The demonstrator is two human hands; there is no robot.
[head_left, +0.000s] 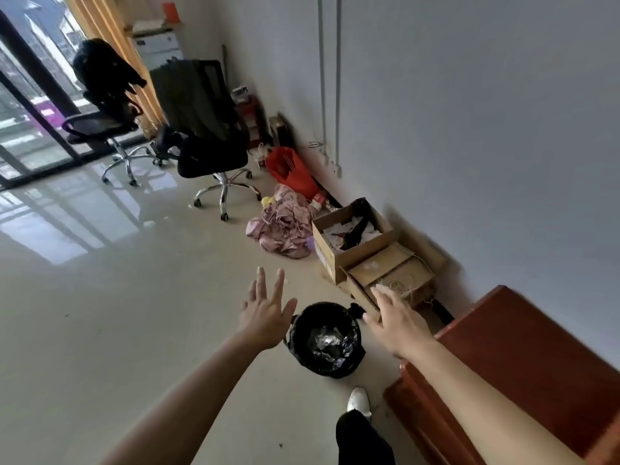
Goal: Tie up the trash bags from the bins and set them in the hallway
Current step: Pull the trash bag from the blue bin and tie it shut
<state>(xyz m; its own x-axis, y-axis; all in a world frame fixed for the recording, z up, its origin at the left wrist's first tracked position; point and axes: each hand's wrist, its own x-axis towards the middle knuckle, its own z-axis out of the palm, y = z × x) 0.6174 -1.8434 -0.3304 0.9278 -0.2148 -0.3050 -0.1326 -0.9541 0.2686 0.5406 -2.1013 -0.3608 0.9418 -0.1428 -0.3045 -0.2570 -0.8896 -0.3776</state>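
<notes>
Bin (297,330) stands on the floor (134,313), near the wall (469,129) and just beside the cabinet (523,350) corner. It is round and lined with a black glossy bag (352,355), crinkled and folded over the rim, mouth open and untied. Inside is crumpled silvery scrap (327,342); material unclear.

Left hand (265,317) is at the bin's left, fingers spread straight, holding nothing. Right hand (399,323) is at the bin's right, fingers extended, empty; its tips are motion-blurred. Neither touches the bag.

Open cardboard box (352,236) against the wall holds white paper and something dark. Print on its side is too blurred to read. Flattened box (392,276) beside it carries loose twine. Beyond lies a pink crumpled cloth (285,229).

The cabinet is red-brown wood, cut off at the frame's right edge. White shoe (358,399) is on the floor below the bin.
</notes>
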